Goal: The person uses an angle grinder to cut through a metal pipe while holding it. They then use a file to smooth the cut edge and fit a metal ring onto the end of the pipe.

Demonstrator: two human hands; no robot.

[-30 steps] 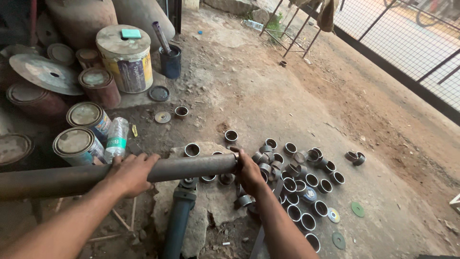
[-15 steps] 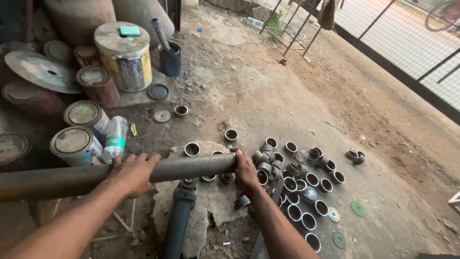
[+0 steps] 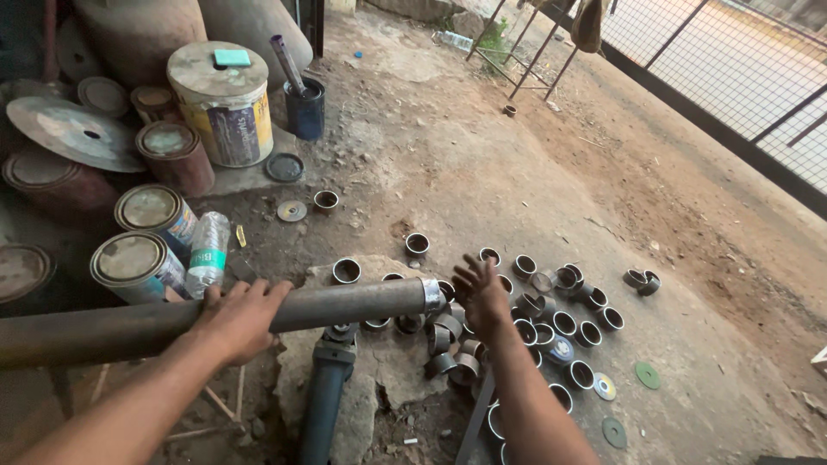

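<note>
Head view, left hand (image 3: 237,317) gripping pipe (image 3: 345,303), lidded paint tins (image 3: 138,265)

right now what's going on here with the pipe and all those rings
A person on a dirt floor grips a long steel pipe with the left hand, holding it level over a flat stone. The right hand is open and off the pipe, hovering just past its cut end above a scatter of short cut rings. An angle grinder lies under the pipe. Paint cans and a plastic bottle stand to the left.
</note>
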